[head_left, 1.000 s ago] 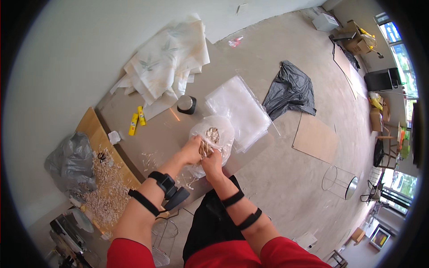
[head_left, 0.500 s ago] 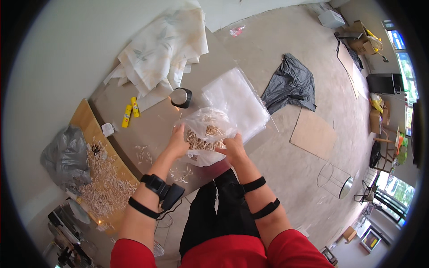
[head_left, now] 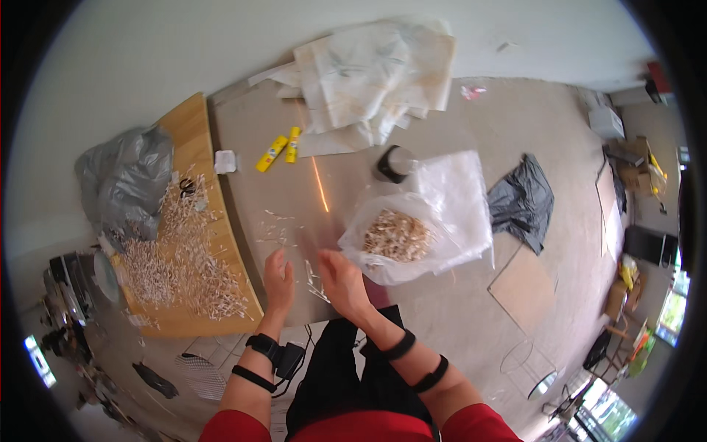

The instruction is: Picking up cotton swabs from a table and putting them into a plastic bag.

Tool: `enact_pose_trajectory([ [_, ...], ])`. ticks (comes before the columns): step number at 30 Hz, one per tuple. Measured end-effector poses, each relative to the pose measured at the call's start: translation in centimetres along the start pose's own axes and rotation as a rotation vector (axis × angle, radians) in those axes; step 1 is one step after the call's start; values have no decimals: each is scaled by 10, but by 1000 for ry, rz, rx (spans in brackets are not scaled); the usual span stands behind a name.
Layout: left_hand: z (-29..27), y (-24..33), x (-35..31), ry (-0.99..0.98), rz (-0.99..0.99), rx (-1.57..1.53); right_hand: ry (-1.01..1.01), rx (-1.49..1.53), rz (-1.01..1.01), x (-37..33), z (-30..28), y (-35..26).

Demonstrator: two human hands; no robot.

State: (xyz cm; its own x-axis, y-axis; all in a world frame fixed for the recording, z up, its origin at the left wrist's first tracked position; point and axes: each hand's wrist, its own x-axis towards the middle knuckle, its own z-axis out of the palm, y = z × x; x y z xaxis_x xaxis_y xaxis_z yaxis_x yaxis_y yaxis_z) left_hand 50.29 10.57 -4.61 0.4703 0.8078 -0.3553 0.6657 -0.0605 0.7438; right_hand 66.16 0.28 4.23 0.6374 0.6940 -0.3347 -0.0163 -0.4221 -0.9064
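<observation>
A clear plastic bag [head_left: 401, 239] filled with short pale wooden sticks lies on the transparent tabletop [head_left: 346, 147], just right of my hands. My left hand [head_left: 278, 276] rests on the table with its fingers spread and nothing in it. My right hand [head_left: 340, 280] lies beside it, its fingers close to the bag's left edge, not gripping it. A few loose thin sticks [head_left: 313, 278] lie between the two hands, and more [head_left: 276, 228] are scattered just beyond the left hand.
Left of me a wooden board [head_left: 193, 132] carries a heap of pale sticks [head_left: 180, 265] and a grey plastic bag [head_left: 121, 184]. Two yellow tubes [head_left: 281, 147], a dark round container [head_left: 394, 163] and crumpled white sheets [head_left: 368, 74] lie farther back. A black bag [head_left: 519, 199] lies on the floor.
Both hands held the bag of sticks up in front of me. Now the bag lies on the table to the right and both hands have let go and dropped toward the loose sticks.
</observation>
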Motion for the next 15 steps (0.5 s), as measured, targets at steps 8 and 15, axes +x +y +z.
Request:
enact_pose_trajectory([
  [8, 0, -24, 95, 132, 128, 520, 547, -482, 17, 164, 61, 104],
  [15, 39, -76, 101, 150, 323, 490, 419, -813, -114, 166, 90, 154],
])
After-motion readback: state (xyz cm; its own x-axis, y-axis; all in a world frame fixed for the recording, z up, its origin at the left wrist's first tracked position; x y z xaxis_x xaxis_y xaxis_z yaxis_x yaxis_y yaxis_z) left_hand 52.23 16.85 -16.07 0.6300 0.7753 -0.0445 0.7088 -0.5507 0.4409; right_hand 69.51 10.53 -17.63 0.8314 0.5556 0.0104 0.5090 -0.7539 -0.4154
